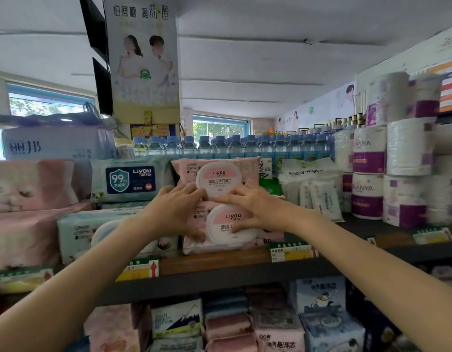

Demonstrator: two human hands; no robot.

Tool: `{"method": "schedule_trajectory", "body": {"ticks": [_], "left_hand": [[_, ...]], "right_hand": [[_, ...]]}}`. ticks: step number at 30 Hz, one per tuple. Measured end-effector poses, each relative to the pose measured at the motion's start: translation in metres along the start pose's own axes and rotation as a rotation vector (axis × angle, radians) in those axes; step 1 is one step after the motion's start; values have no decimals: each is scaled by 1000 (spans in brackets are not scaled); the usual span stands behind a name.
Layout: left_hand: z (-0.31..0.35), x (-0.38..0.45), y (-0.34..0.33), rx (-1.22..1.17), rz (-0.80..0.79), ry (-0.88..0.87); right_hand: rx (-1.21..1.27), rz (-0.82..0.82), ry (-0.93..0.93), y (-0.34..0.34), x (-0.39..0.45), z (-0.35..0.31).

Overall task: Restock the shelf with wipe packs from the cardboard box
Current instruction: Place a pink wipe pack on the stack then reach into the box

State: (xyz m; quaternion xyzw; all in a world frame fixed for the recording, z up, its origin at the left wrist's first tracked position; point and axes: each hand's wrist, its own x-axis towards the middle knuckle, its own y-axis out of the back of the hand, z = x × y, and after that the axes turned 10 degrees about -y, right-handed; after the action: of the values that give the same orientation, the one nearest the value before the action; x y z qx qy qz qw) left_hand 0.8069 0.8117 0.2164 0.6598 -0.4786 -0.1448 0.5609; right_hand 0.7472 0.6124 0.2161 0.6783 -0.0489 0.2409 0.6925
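Two pink wipe packs with round white lids stand stacked on the shelf (220, 262) at eye level. The upper pink wipe pack (220, 171) leans on top of the lower pink wipe pack (235, 224). My left hand (176, 209) lies against the left side of the stack, fingers spread across the seam between the packs and thumb low on the lower pack. My right hand (247, 207) rests with straight fingers on the lower pack's lid and touches the upper pack's bottom edge. The cardboard box is out of view.
Blue-green wipe packs (128, 181) stand left of the pink ones, with pink tissue bundles (29, 186) further left. White baby wipe packs (311, 189) and toilet roll packs (397, 174) fill the right. Water bottles (245, 146) line the back. Price tags (291, 252) hang on the shelf edge.
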Motion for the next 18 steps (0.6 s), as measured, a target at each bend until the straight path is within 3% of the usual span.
{"method": "schedule_trajectory", "body": {"ticks": [3, 6, 10, 12, 18], "left_hand": [[3, 0, 9, -188, -69, 15], [13, -1, 27, -115, -121, 30], [62, -6, 34, -246, 294, 16], [100, -1, 27, -350, 351, -116], [255, 25, -20, -753, -132, -541]], "right_hand": [[85, -2, -22, 0, -8, -5], [215, 66, -94, 6, -26, -6], [416, 334, -361, 27, -68, 6], [524, 386, -497, 40, -101, 12], [489, 169, -879, 49, -266, 11]]}}
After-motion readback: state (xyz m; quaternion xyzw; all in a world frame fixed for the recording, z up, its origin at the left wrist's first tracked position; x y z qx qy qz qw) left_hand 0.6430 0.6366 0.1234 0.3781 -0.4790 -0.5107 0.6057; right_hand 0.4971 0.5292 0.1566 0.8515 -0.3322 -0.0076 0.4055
